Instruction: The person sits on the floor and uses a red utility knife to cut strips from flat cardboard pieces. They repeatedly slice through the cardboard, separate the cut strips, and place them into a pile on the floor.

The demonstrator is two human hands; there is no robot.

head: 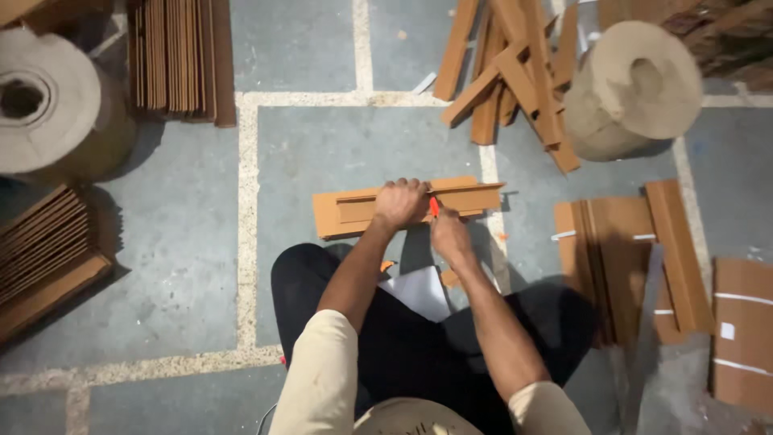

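- Lying flat on the grey tiled floor point(322, 145), just ahead of the person's knees, is a long folded cardboard strip point(362, 211).
- The left hand point(400, 203) presses down on its middle, fingers curled together in a fist.
- The right hand point(449, 235) pinches a small orange cutter point(434, 206) against the strip, touching the left hand.
- Loose cardboard strips point(515, 72) and a brown paper roll point(632, 84) lie beyond; flat cardboard pieces point(628, 258) sit to the right, stacked sheets point(181, 56) far left.

A single head-worn camera looks steeply down, fairly close, over the person's arms onto the floor point(322, 145) ahead.
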